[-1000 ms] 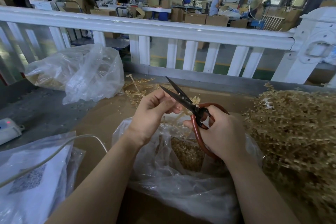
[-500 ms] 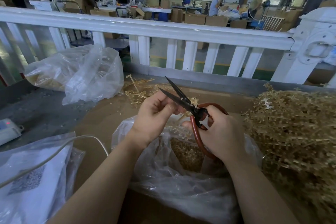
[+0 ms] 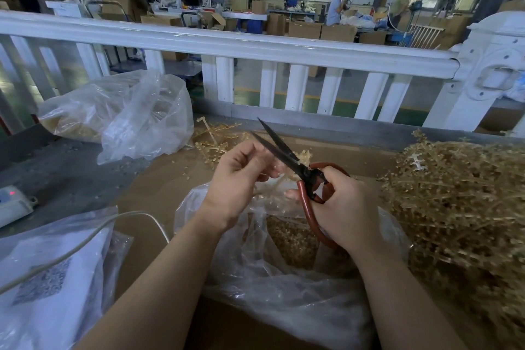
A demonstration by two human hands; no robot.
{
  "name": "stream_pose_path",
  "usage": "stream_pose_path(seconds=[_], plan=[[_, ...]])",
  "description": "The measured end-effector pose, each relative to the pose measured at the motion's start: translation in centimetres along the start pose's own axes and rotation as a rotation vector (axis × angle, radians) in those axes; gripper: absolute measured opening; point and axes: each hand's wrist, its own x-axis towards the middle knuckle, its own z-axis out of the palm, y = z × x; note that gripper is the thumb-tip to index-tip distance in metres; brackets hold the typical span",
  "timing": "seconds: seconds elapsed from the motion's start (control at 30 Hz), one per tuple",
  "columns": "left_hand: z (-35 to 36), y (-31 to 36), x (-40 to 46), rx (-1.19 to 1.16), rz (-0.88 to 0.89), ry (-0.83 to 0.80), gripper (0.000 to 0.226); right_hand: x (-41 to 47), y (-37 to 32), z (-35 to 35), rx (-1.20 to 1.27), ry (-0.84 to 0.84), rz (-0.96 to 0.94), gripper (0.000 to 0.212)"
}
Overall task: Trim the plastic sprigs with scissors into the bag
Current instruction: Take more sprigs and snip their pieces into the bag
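A brown cardboard-covered worktable (image 3: 159, 187) sits before a white railing (image 3: 255, 51). The left hand (image 3: 241, 179) pinches a pale gold plastic sprig (image 3: 287, 176), feeding it rightward between the parted blades of black, red-handled scissors (image 3: 295, 165) gripped by the right hand (image 3: 346, 207). Directly below lies the open clear plastic bag (image 3: 255, 264); untrimmed sprigs (image 3: 460, 202) are heaped far right.

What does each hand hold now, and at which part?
The right hand grips the scissors by their red handle loops, blades open. The left hand pinches a gold plastic sprig by its stem.
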Motion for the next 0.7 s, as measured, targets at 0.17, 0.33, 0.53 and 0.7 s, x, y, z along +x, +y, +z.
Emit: stream_pose_path(seconds=[0.17,0.33,0.53,0.7], plan=[[-0.44,-0.04,0.29,-0.145,-0.157,0.134,0.024,0.22,-0.23,-0.27,0.352,-0.067,0.163,0.038],[-0.48,-0.28,0.46,-0.152,-0.198,0.167,0.019,0.29,-0.23,-0.23,0.452,-0.057,0.17,0.021],[-0.12,-0.13,0.33,-0.119,-0.207,0.054,0.028,0.55,0.14,0.14,0.389,-0.008,0.24,0.011],[0.39,-0.17,0.16,-0.068,-0.177,-0.024,0.022,0.55,0.19,0.11,0.362,-0.105,0.27,0.01]])
